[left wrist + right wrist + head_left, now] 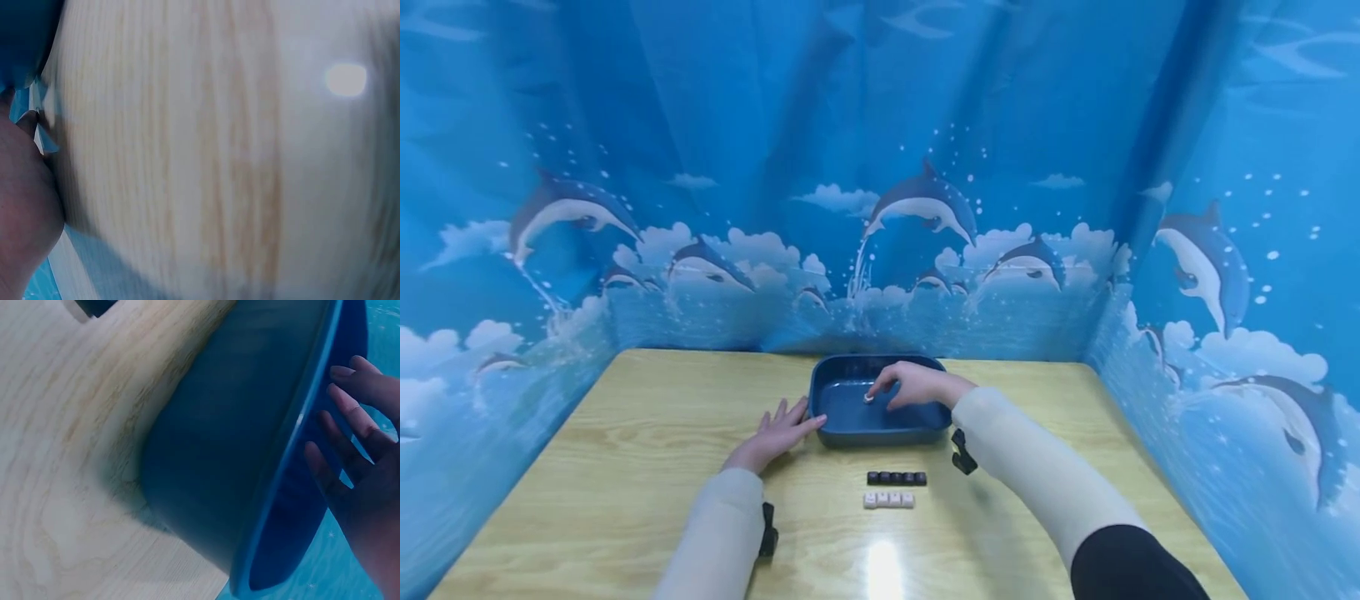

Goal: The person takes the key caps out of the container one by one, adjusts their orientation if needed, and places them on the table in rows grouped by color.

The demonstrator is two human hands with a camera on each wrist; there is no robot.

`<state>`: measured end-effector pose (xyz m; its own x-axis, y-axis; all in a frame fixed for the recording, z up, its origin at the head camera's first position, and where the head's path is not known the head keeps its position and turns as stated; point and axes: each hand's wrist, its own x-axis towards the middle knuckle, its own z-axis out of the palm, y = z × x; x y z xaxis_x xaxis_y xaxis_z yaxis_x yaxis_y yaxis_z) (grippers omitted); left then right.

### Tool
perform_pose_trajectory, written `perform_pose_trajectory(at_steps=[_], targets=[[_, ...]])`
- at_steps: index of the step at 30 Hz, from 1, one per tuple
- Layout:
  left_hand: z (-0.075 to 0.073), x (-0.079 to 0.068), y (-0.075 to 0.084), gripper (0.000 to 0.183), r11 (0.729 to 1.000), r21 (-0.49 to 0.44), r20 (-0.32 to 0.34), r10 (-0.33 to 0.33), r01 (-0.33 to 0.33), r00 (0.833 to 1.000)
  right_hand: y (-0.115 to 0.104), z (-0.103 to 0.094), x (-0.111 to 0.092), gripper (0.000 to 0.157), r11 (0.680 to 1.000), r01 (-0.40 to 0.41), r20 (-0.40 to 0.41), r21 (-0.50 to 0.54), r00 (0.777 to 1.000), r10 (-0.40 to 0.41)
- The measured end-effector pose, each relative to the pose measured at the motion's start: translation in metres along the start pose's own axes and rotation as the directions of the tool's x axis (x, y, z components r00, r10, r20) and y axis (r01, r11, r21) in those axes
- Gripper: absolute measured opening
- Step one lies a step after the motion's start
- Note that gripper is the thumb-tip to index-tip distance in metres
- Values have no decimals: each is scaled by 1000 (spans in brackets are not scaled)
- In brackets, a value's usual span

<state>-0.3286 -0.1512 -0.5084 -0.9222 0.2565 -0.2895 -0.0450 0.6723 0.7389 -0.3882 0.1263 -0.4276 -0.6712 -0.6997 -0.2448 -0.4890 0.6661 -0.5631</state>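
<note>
A dark blue rectangular basin [880, 439] stands at the far middle of the table. My right hand [916, 385] reaches down into it, pinching a small white keycap [868, 399] at the fingertips of thumb and forefinger. The right wrist view has these fingers over the basin's rim [294, 434], but the keycap does not show there. On the table at the basin's left side, my left hand [778, 433] lies with fingers spread, its thumb touching the rim. Nearer to me, a row of black keycaps [897, 478] lies behind a row of white keycaps [889, 500].
The light wooden table [625, 467] carries the basin and both rows. Blue curtains with dolphins [917, 204] close in the back and sides. A bright glare [883, 571] shines on the near table surface.
</note>
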Motion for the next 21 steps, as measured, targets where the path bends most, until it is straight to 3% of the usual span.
perform_pose_trajectory(at_steps=[21], targets=[[2,0,0,87,1000,-5,-40,-21,21,999,2,12,31,42,987,-51,82,-153,995,64]])
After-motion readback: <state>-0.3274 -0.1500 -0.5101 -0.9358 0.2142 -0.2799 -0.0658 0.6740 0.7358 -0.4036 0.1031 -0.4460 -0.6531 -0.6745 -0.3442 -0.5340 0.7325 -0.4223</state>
